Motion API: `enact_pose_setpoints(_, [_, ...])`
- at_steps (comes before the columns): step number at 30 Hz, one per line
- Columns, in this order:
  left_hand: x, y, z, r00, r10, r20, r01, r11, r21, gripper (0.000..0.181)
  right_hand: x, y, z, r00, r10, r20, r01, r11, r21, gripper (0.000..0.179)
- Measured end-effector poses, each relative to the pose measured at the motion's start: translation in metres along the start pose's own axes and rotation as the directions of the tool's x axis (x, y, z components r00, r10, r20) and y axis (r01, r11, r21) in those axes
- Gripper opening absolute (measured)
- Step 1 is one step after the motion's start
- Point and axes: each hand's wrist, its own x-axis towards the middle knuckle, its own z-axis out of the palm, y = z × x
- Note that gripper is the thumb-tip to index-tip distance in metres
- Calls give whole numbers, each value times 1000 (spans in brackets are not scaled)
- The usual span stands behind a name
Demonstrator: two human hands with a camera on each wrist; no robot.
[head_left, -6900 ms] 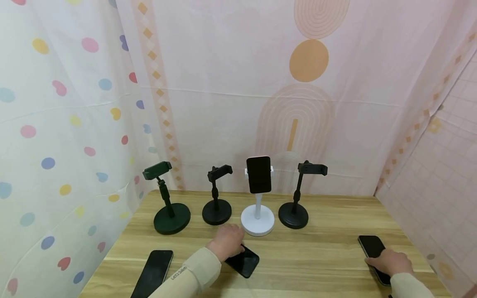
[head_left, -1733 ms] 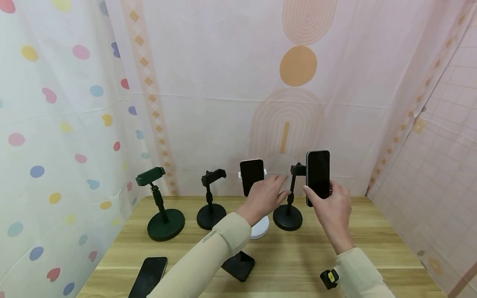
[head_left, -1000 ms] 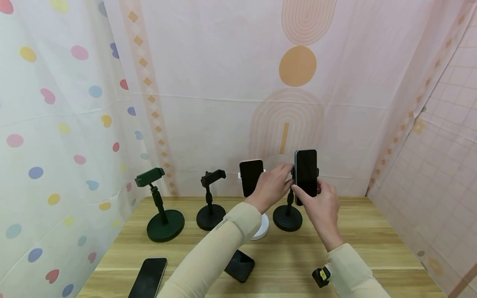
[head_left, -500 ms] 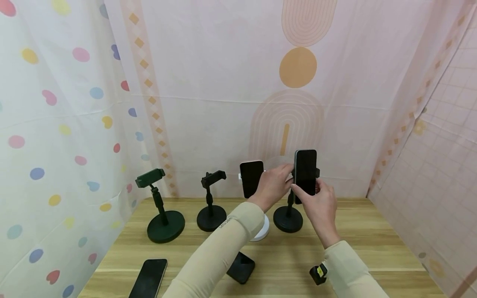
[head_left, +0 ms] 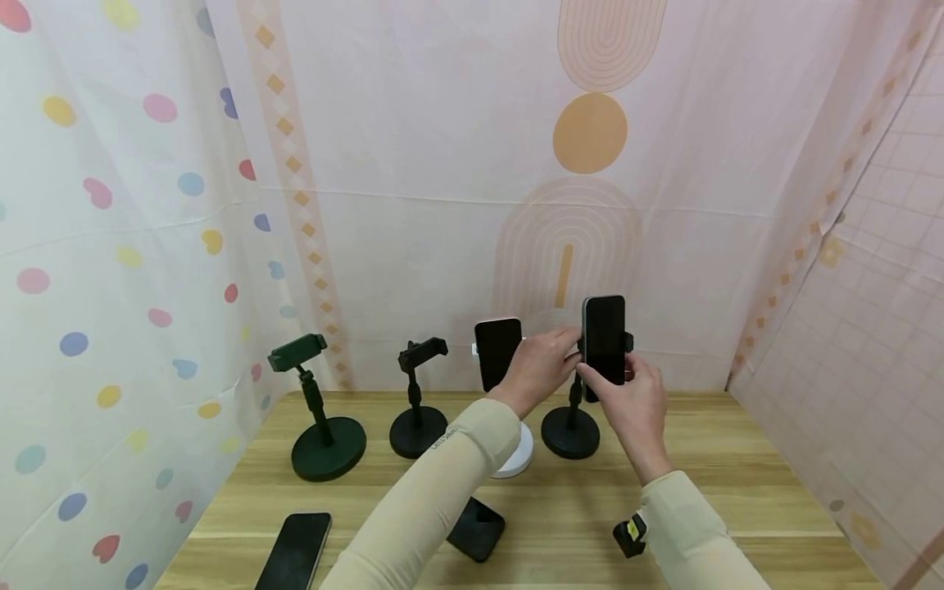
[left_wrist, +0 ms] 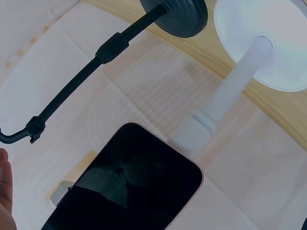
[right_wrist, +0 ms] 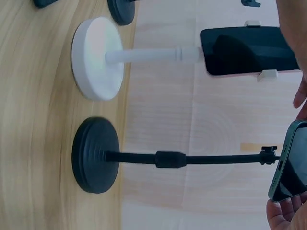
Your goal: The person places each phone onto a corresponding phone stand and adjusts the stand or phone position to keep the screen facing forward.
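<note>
My right hand (head_left: 636,410) grips a dark-screened phone (head_left: 605,328) with a teal edge, thumb at its lower left and fingers at its right side. The phone stands upright against the clamp of the rightmost black phone stand (head_left: 570,433); a black clamp end shows past its right edge. My left hand (head_left: 538,369) pinches at the clamp's left end, thumb and fingertips right beside the phone's edge. Its fingertips are partly hidden behind the phone. In the right wrist view, fingers of both hands meet opposite edges of the phone, and the stand's black pole (right_wrist: 220,160) ends behind it.
A white stand (head_left: 519,459) holding another phone (head_left: 497,348) is partly behind my left forearm. Another black stand (head_left: 418,430) and a green stand (head_left: 328,447) are further left. Two phones lie on the table, one at front left (head_left: 295,545), one (head_left: 478,528) beside my left sleeve.
The right hand lifted the phone from the table's right side, then moved it left onto the black stand's clamp. My left hand left the middle phone and reached the clamp. The last half second is nearly still.
</note>
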Motion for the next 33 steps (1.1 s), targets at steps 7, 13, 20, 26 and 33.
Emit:
enact_pose_setpoints(7, [-3,-5,-2,998,57,-3,-57,998,-22,22,4,6,0,999,-36,1,36,998,-45,80])
enact_pose_setpoints(13, [-5,-7,-4,989,143,-27,-142,990,18,31,6,10,0,997,-68,-28,66,995,-78,75])
enact_pose_setpoints(20, [-6,-11,-7,984,173,-37,-171,984,51,33,8,11,4,993,-104,-63,97,990,-99,68])
enact_pose_setpoints(26, [-6,-14,-8,986,160,-47,-158,987,39,34,10,10,9,986,-148,-79,138,984,-114,62])
enact_pose_setpoints(33, [-4,-10,-10,997,66,48,-62,995,-80,35,8,9,9,986,-141,-88,130,984,-123,67])
